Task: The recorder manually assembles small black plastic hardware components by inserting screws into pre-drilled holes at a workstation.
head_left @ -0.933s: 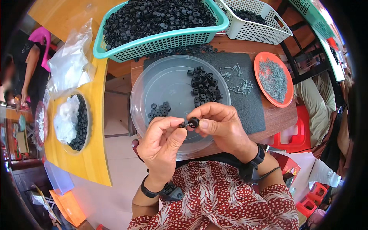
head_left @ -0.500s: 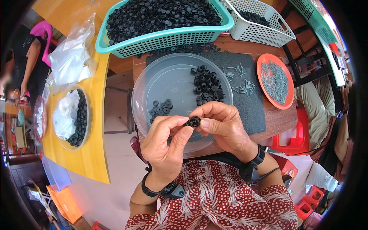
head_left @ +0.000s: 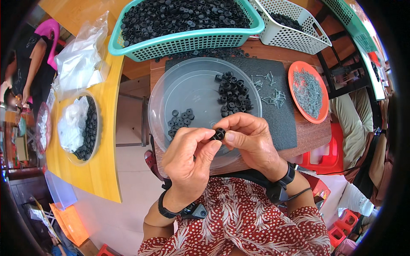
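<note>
My left hand [head_left: 188,154] and my right hand [head_left: 249,137] meet over the near part of a clear round tub [head_left: 188,91]. Thumbs and forefingers of both pinch one small black plastic part [head_left: 218,134], round with an opening showing; the fingertips hide some of it. Inside the tub lie two groups of black parts: a larger pile of ring-like pieces [head_left: 232,94] at the right and a smaller cluster of caps [head_left: 180,120] at the left. Right of the tub, loose metal screws [head_left: 274,99] are scattered on a dark mat [head_left: 279,128], beside an orange dish [head_left: 292,90] full of screws.
A teal basket [head_left: 192,42] heaped with black parts stands at the back, beside a white basket [head_left: 294,42]. On the yellow table [head_left: 106,170] at left are a tub of black parts [head_left: 91,136] and plastic bags [head_left: 83,59]. Another person [head_left: 32,64] sits far left; red stools [head_left: 335,149] stand right.
The view has shifted slightly. Both hands keep their pinch on the small black part, which seems turned a little between the fingertips.
</note>
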